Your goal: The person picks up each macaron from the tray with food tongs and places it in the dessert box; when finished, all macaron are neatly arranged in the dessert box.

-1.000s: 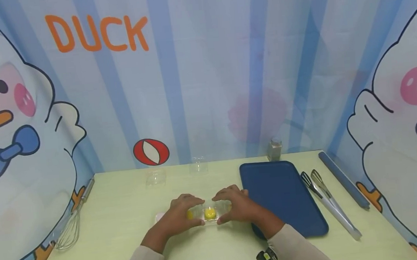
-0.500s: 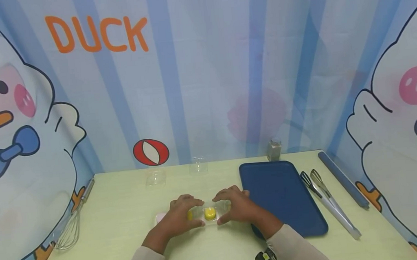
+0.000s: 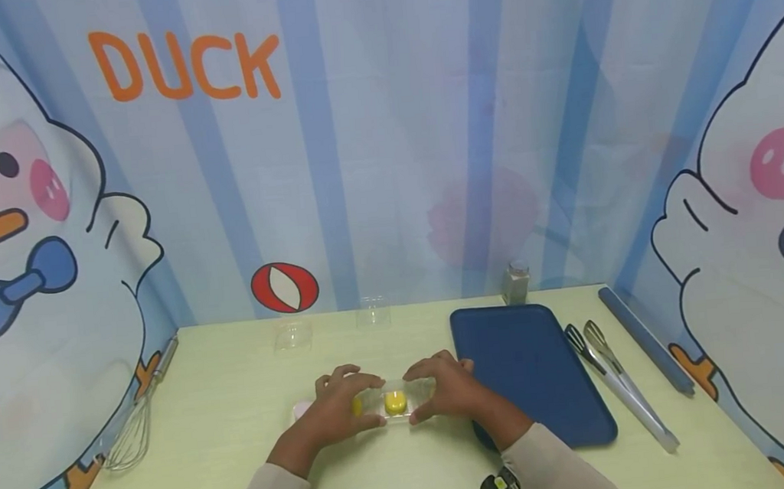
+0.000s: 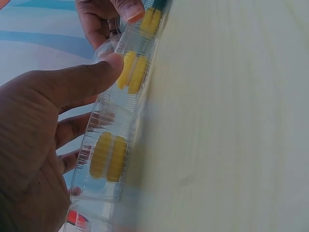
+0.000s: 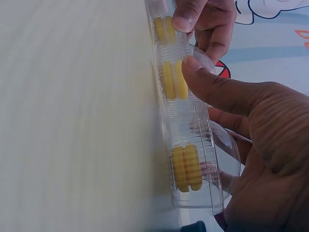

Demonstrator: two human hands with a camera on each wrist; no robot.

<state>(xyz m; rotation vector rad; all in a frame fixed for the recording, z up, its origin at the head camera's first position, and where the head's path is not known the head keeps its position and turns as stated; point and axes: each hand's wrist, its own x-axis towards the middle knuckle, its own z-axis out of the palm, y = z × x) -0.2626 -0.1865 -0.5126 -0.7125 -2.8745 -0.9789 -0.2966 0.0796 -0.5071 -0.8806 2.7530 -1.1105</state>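
Two hands clasp one clear plastic macaron tray lying on the pale green table beside the blue tray: left hand and right hand each pinch an end. Yellow macarons fill its wells. It looks light, thin and slippery, easily crushed, best held by the ends.

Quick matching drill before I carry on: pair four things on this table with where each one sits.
Things:
1. clear macaron box
2. whisk
3. blue tray
4. tongs

Places:
A. at the table's left edge
B. between tray and rolled mat
C. held between both hands
D. just right of the right hand

Pairs: 1-C, 2-A, 3-D, 4-B
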